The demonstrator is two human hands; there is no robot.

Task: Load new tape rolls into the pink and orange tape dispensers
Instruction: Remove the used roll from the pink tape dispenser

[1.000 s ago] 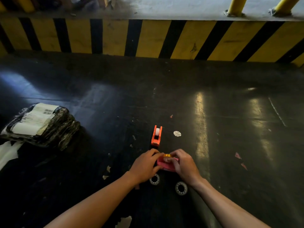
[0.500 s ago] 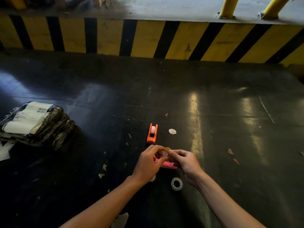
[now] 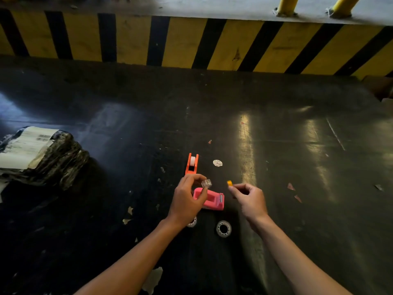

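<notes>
A pink tape dispenser [image 3: 211, 200] lies on the dark floor between my hands, its slot empty. My left hand [image 3: 187, 201] hovers over its left end and pinches a small clear ring-shaped piece [image 3: 206, 183]. My right hand [image 3: 248, 199] is to the right of the dispenser and pinches a small orange piece [image 3: 229, 183] at its fingertips. The orange tape dispenser [image 3: 191, 163] stands just beyond, with a white roll in it. Two clear tape rolls lie near my wrists: one [image 3: 223, 228] in full view, the other [image 3: 192, 222] partly hidden under my left wrist.
A black plastic-wrapped parcel with a white label [image 3: 40, 156] lies at the left. A yellow-and-black striped kerb [image 3: 191, 41] runs across the back. A small white round scrap [image 3: 217, 163] and bits of paper litter the floor [image 3: 297, 156].
My hands were together on the pink dispenser; now they have pulled apart, the left holding a clear piece and the right an orange piece, with the pink dispenser lying uncovered between them.
</notes>
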